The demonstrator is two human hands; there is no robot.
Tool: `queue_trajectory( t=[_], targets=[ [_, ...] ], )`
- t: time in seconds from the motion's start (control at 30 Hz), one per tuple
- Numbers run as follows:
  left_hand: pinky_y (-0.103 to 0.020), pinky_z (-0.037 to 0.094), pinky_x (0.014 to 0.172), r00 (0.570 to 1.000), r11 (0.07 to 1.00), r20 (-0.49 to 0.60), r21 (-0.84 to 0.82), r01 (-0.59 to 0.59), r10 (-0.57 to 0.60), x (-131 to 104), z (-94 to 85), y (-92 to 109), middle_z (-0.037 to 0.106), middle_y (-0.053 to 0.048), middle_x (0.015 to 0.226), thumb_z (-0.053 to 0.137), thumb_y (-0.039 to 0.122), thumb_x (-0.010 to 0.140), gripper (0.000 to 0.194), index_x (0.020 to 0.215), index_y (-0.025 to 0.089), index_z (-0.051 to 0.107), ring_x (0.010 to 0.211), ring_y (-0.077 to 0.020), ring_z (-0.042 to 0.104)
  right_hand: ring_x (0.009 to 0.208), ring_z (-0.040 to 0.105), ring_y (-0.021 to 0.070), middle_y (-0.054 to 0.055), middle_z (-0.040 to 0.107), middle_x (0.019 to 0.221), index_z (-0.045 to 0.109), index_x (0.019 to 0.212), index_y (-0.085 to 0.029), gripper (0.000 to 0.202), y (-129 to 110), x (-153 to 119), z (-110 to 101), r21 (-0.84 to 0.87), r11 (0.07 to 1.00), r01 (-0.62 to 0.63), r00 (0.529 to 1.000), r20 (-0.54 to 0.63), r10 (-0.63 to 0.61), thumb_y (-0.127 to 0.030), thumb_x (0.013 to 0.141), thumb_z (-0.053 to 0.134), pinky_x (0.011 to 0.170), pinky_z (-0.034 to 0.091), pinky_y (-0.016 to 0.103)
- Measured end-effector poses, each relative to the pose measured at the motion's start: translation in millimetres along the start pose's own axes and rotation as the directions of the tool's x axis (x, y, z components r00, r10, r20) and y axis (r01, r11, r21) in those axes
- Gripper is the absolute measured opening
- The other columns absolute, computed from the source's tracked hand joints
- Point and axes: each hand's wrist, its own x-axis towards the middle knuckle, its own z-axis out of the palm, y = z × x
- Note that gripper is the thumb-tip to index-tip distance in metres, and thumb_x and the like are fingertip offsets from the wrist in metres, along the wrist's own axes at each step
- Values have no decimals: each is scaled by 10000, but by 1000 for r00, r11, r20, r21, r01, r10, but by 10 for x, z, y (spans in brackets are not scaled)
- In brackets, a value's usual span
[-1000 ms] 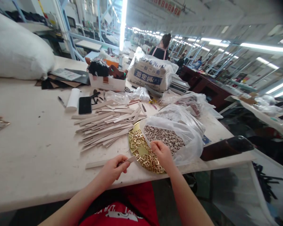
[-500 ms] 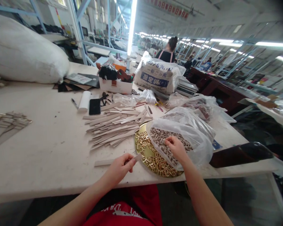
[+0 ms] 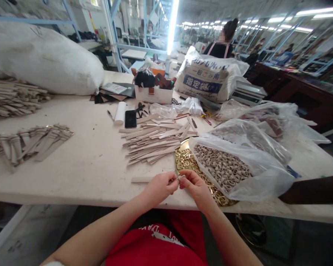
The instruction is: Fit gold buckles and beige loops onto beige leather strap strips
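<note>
My left hand (image 3: 161,187) is closed around a beige strap (image 3: 141,180), whose tail sticks out to the left over the table. The strap's other end pokes out at the fingertips. My right hand (image 3: 196,187) meets it there, fingers pinched on a small beige loop (image 3: 180,178) at the strap end. Whether the loop is fully around the strap is hard to make out. Just beyond the right hand, gold buckles (image 3: 186,159) lie on a round gold tray (image 3: 189,142). An opened plastic bag (image 3: 261,181) full of similar loops (image 3: 224,168) rests partly over that tray.
Loose straps (image 3: 152,142) are heaped mid-table. Straps with loops (image 3: 36,142) lie at the left, before a larger bundle (image 3: 13,96) and a big white sack (image 3: 58,59). A phone (image 3: 130,119), a box (image 3: 152,95) and a printed bag (image 3: 208,79) stand behind. Farther back is a person (image 3: 220,48).
My right hand has left the bag of loops and come to the left hand, with a loop at its fingertips. The view has swung left, bringing more finished-looking straps into sight.
</note>
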Motion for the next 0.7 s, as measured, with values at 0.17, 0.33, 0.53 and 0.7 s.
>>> queue_trajectory(
  t=[0.17, 0.33, 0.53, 0.7],
  targets=[
    [-179, 328, 471, 995, 978, 96, -204, 33, -13, 4, 30, -89, 565, 36, 668, 454, 228, 752, 197, 940, 169, 469, 503, -71, 426, 576, 502, 92, -27, 582, 683, 608, 779, -184, 240, 84, -21, 21, 38, 997, -69, 998, 0, 69, -371, 655, 693, 591, 411, 242],
    [-172, 352, 451, 998, 940, 33, -337, 55, -47, 6, 81, -238, 561, 27, 656, 448, 195, 737, 165, 890, 180, 389, 527, -79, 469, 599, 520, 119, -23, 580, 610, 597, 757, -188, 244, 91, -103, 124, 101, 995, -24, 998, 52, 19, -415, 692, 657, 616, 416, 266],
    [-191, 400, 484, 998, 933, 53, -354, 61, -45, -19, 87, -266, 596, 26, 681, 493, 207, 730, 216, 899, 191, 360, 523, -82, 509, 555, 480, 93, -14, 574, 632, 605, 727, -183, 255, 153, -138, 125, 248, 960, -130, 990, 82, 113, -437, 747, 592, 552, 387, 234],
    [-193, 387, 481, 996, 973, 30, -213, 89, -84, -78, 63, -260, 584, 38, 621, 531, 305, 743, 242, 898, 186, 388, 508, -96, 527, 520, 421, 59, -35, 543, 651, 622, 836, -193, 242, 209, -175, 143, 283, 894, -348, 929, 235, 287, -375, 685, 676, 501, 348, 185]
  ],
)
